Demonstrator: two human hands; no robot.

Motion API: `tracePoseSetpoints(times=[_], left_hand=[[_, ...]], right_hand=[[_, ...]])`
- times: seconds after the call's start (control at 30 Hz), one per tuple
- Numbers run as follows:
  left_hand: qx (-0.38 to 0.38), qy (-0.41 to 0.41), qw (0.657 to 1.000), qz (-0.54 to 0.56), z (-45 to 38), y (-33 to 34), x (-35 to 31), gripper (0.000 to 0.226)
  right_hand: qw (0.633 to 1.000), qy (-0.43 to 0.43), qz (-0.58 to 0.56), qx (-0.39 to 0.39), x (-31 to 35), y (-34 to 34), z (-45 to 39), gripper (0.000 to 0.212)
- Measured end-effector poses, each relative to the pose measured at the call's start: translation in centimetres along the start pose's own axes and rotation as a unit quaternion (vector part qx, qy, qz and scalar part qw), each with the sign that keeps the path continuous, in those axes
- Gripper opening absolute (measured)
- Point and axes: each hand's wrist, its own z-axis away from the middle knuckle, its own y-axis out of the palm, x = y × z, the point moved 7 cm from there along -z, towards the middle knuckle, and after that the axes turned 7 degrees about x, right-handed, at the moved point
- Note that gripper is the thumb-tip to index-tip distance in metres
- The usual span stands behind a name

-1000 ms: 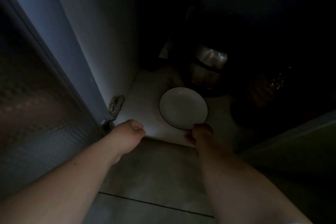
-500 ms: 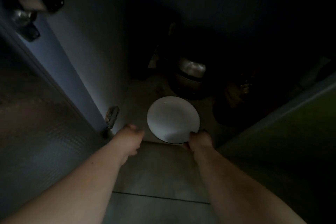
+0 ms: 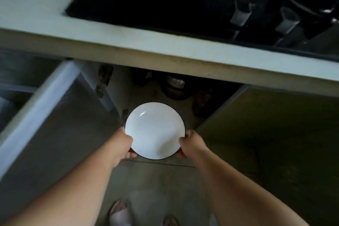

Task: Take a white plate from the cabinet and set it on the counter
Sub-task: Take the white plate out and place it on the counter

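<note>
Grip, left hand: clenched on the left rim of the round white plate with a thin dark edge line, thumb on top, fingers curled beneath. Grip, right hand: clenched on the right rim of the same plate, thumb over the edge, fingertips showing under it.

Plate: shallow, glossy, plain white inside, one small bright glint near its upper left. The dark line runs all round the rim. It is held level in the air between both hands, in front of the open cabinet and below the table edge — not resting on anything.

Forearms: bare, reaching in from the lower left and lower right.

Cabinet: dim interior under the table. A dark round pot with a shiny lid stands at the back; a brownish object to its right is too dark to identify. A grey door with a pale edge stands open at the left, metal hinges beside it; an olive-green door stands open at the right.

Table: pale countertop with a thick front edge, spanning the view above the plate. A black glass hob is set into it, with silver knobs at the right.

Floor: grey tiles — light slippers at the bottom edge.
</note>
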Motion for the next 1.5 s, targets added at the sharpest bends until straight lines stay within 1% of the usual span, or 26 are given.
tracePoseSetpoints(times=[0.07,0.17,0.33,0.37,0.47,0.5,0.6,0.7,0.83,0.9,1.0,1.07,1.13,1.27,1.33,1.5], left_hand=[[0.002,-0.001,1.000,-0.008,4.5,-1.0,-0.7,0.036],[-0.002,0.005,1.000,-0.007,10.7,-2.8,-1.7,0.035],[-0.033,0.029,0.999,0.014,19.5,-6.5,-4.4,0.032],[-0.037,0.034,0.999,0.019,20.8,-7.2,-5.0,0.032],[-0.062,0.064,0.995,0.037,24.6,-9.8,-7.1,0.032],[-0.072,0.073,0.994,0.045,25.3,-10.5,-7.8,0.032],[-0.113,0.102,0.984,0.089,27.7,-12.9,-9.7,0.027],[-0.143,0.121,0.975,0.121,29.0,-15.0,-12.0,0.025],[-0.176,0.158,0.963,0.129,29.3,-18.3,-15.5,0.024],[-0.175,0.175,0.959,0.135,28.6,-20.0,-17.3,0.022],[-0.170,0.189,0.954,0.157,26.7,-22.5,-19.4,0.023],[-0.166,0.194,0.953,0.166,24.7,-24.6,-20.9,0.028],[-0.160,0.198,0.952,0.170,22.7,-26.4,-22.3,0.030],[-0.143,0.201,0.954,0.172,18.6,-29.6,-24.6,0.034],[-0.126,0.211,0.956,0.164,16.6,-30.9,-25.6,0.038],[-0.107,0.209,0.959,0.158,12.8,-33.1,-26.9,0.040]], right_hand=[[1.000,0.002,0.020,0.015,0.9,-0.1,3.8,0.016],[0.997,-0.004,0.051,0.050,2.5,0.2,8.8,0.011],[0.989,-0.049,0.090,0.106,7.4,0.6,15.6,0.007],[0.987,-0.058,0.093,0.114,8.6,0.7,16.7,0.008],[0.981,-0.104,0.104,0.128,12.6,1.0,19.8,0.022],[0.980,-0.118,0.095,0.129,13.9,1.1,20.6,0.021],[0.973,-0.171,0.087,0.129,18.1,1.4,23.2,0.008],[0.966,-0.214,0.087,0.119,21.8,1.5,24.7,0.013],[0.964,-0.241,0.071,0.089,26.2,1.9,25.2,0.018],[0.964,-0.248,0.057,0.074,28.5,2.4,24.7,0.019],[0.968,-0.246,0.035,0.048,31.8,3.3,23.6,0.014],[0.966,-0.251,0.048,0.027,34.3,4.3,22.5,0.011],[0.966,-0.253,0.055,0.013,36.4,5.3,21.1,0.013],[0.975,-0.219,0.034,0.005,39.8,7.2,17.7,0.019],[0.979,-0.203,0.028,0.004,41.1,8.0,16.1,0.015],[0.980,-0.185,0.077,0.002,43.4,9.9,12.7,0.021]])
